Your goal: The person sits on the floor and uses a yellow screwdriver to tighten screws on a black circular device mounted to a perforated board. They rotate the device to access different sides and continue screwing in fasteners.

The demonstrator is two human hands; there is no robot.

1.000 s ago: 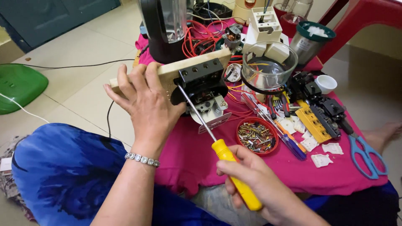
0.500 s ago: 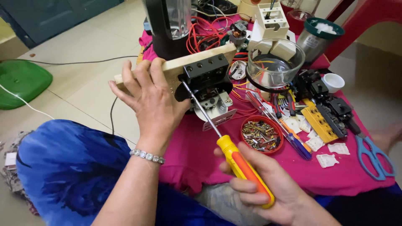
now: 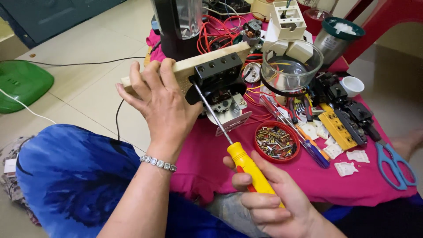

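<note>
My left hand point(image 3: 163, 103) grips a pale wooden board point(image 3: 207, 59) and holds it up on edge over the pink table. A black socket block point(image 3: 219, 71) is fixed to the board's face. My right hand point(image 3: 269, 200) is closed around the yellow handle of a screwdriver point(image 3: 246, 166). Its metal shaft slants up and left, and the tip touches the lower left corner of the black block. A beaded bracelet point(image 3: 158, 163) circles my left wrist.
A round red dish of screws point(image 3: 276, 142) lies right of the screwdriver. A glass bowl point(image 3: 291, 66), black and yellow electrical parts point(image 3: 339, 123), blue-handled scissors point(image 3: 394, 165), red wires point(image 3: 216, 35), a dark blender base point(image 3: 176, 26) and a metal cup point(image 3: 335, 37) crowd the pink cloth point(image 3: 207, 167).
The board and black block sit a little steadier in my left hand. My right hand has shifted slightly on the yellow handle, keeping the tip against the block.
</note>
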